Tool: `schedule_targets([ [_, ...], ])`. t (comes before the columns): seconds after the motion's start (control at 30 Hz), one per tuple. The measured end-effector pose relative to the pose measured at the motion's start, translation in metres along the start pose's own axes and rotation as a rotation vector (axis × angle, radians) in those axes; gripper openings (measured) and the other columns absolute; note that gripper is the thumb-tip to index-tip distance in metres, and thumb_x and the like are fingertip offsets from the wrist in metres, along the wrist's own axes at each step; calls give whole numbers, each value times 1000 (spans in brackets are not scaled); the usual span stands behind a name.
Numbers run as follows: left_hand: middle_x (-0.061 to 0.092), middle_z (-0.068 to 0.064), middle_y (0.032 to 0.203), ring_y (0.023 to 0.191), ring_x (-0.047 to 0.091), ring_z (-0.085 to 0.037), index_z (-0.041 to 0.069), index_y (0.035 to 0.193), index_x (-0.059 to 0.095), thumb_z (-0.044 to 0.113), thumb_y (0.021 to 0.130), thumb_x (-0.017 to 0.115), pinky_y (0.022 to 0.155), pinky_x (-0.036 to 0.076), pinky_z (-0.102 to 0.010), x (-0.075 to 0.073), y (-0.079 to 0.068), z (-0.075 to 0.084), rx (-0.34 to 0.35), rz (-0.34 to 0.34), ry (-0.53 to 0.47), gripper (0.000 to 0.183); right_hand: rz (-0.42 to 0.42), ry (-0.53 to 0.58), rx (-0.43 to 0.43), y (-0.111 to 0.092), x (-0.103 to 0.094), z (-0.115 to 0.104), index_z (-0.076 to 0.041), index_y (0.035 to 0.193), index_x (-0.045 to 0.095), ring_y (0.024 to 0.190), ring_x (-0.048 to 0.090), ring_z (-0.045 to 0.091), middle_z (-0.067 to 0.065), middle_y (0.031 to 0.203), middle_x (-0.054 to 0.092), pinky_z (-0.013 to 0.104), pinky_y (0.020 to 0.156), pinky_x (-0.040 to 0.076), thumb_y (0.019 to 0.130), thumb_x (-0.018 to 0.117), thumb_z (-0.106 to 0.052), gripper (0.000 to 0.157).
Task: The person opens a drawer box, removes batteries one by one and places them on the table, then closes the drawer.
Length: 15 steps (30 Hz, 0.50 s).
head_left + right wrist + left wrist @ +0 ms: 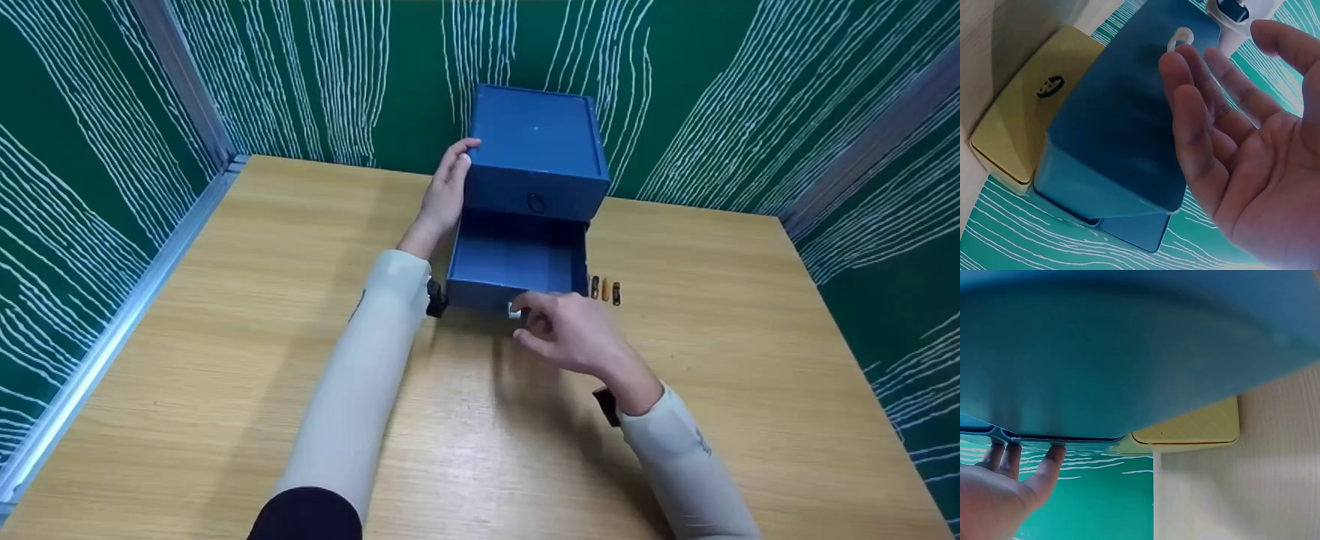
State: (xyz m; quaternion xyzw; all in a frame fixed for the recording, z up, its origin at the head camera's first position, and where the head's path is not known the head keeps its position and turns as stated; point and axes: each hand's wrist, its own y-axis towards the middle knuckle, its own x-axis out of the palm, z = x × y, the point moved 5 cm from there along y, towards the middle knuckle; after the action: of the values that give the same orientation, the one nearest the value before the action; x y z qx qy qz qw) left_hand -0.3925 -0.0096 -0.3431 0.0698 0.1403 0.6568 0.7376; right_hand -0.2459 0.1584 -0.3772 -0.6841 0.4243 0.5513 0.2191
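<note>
A blue drawer unit (536, 131) stands at the back of the table, its blue drawer (514, 259) pulled out below a shut upper one. My left hand (448, 191) rests against the unit's left side, with fingertips at the top edge. In the left wrist view, the left fingers (1050, 467) touch the unit's side. At the drawer's front is my right hand (577, 334), its fingers loosely bent and thumb apart. Its fingertips (1168, 64) are right at the pale ring pull (1184, 36), overlapping its lower part in the right wrist view. The drawer's visible inside is bare.
Several small batteries (605, 289) lie right of the drawer, black and orange ones. A yellow drawer (1027, 124) with a dark ring pull sits beneath the blue one. The upper drawer has a dark ring pull (535, 202). Green patterned panels (412, 75) enclose the table (225, 337).
</note>
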Motion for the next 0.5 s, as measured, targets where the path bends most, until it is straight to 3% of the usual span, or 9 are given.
schedule_targets([
  [0.27,31,6,139,128,26,-7,20,130,36,27,97,24,105,22,-29,0,0,1,-11,0,12,35,12,35,23,0,11,-2,-26,97,59,61,51,1,-13,73,59,18,57,43,80,59,-34,19],
  [0.5,32,6,139,128,26,-7,20,130,36,26,97,24,105,22,-30,0,1,0,-10,-8,-11,35,154,-11,101,1,15,-2,-23,80,61,56,51,2,-11,68,60,18,51,42,79,59,-31,9],
])
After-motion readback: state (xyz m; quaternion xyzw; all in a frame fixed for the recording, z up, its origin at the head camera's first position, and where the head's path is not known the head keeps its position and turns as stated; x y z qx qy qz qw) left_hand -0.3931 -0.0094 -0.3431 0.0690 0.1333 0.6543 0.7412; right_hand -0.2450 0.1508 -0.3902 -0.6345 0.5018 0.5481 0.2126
